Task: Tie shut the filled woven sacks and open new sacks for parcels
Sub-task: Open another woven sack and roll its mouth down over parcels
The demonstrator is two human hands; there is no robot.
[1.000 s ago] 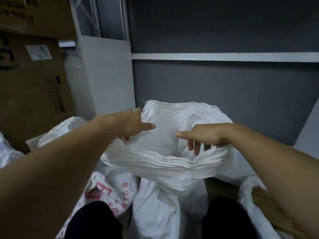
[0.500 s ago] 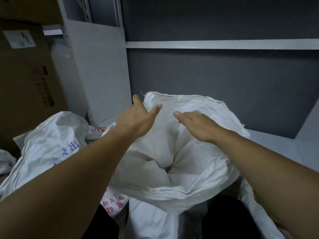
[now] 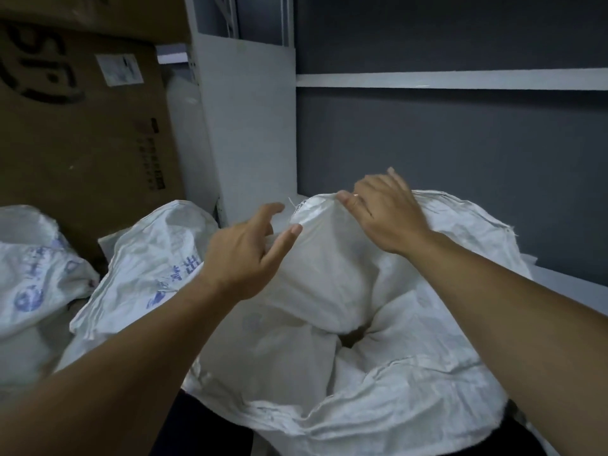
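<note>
Right hand (image 3: 385,218) pinches the sack's (image 3: 427,340) far rim; left hand (image 3: 243,255), fingers spread wide, hovers just left of it.

Light: we read it dim, cool
Shadows: soft, darkest bottom centre
Blur: left hand (image 3: 243,255) slightly smeared
Edges: we see verticals leaning

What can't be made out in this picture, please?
Sack contents: head view, its folds close round a dark hole.
Box print: head view, small text too small to read, big letters cut off by the left edge.
Far-left sack: head view, cut off by the left edge.
</note>
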